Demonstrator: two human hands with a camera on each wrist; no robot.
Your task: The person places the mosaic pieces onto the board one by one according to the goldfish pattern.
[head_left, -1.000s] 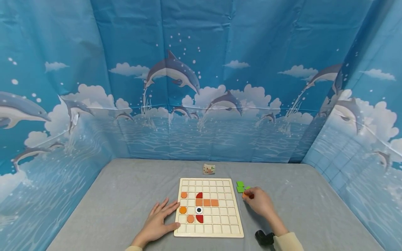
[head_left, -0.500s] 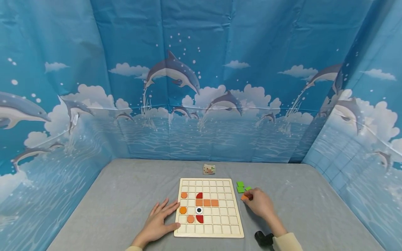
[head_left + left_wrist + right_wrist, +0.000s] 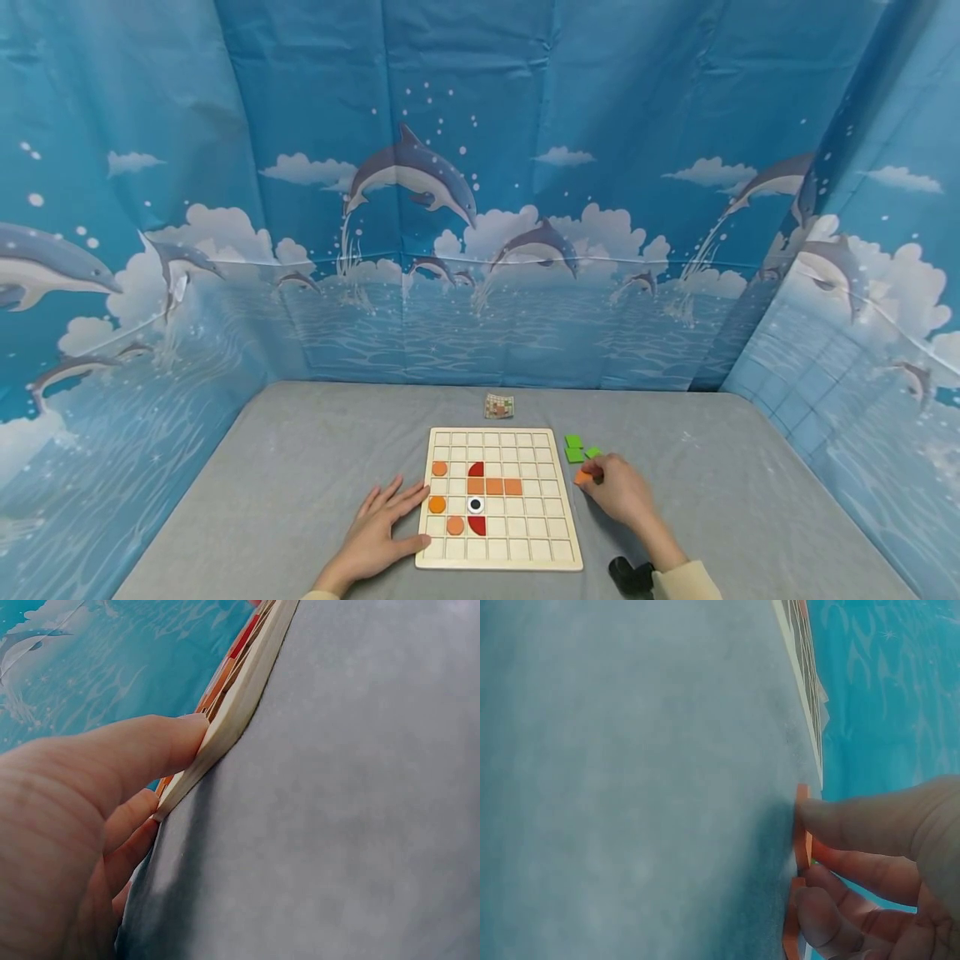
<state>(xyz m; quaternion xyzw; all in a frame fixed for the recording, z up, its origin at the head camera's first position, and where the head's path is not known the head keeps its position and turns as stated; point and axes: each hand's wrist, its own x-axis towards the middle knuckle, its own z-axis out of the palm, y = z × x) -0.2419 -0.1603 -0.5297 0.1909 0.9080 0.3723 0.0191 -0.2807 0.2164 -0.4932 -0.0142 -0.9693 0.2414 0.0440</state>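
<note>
My right hand (image 3: pixel 622 493), beyond the board's right side, pinches a thin orange piece (image 3: pixel 803 844) between thumb and fingers, low over the grey table. Against its other fingertips in the right wrist view is a second orange piece (image 3: pixel 793 919); whether they grip it I cannot tell. Spread fingers of my left hand (image 3: pixel 381 531) lie along the left edge of a wooden grid board (image 3: pixel 498 568), the thumb (image 3: pixel 169 742) touching its rim. Set in the grid are orange squares (image 3: pixel 494 486), orange round pieces (image 3: pixel 437 505), red quarter circles (image 3: pixel 477 525) and a black-and-white eye piece (image 3: pixel 476 504).
Green square tiles (image 3: pixel 573 455) lie right of the board, just past my right fingertips. A small patterned card (image 3: pixel 498 406) is behind the board. Near my right wrist is a black object (image 3: pixel 630 575). A blue dolphin-print curtain (image 3: pixel 480 333) encloses the table's back and sides.
With the orange piece, my right hand has shifted slightly toward me and left, uncovering more of a green tile. My left hand has stayed at the board's edge.
</note>
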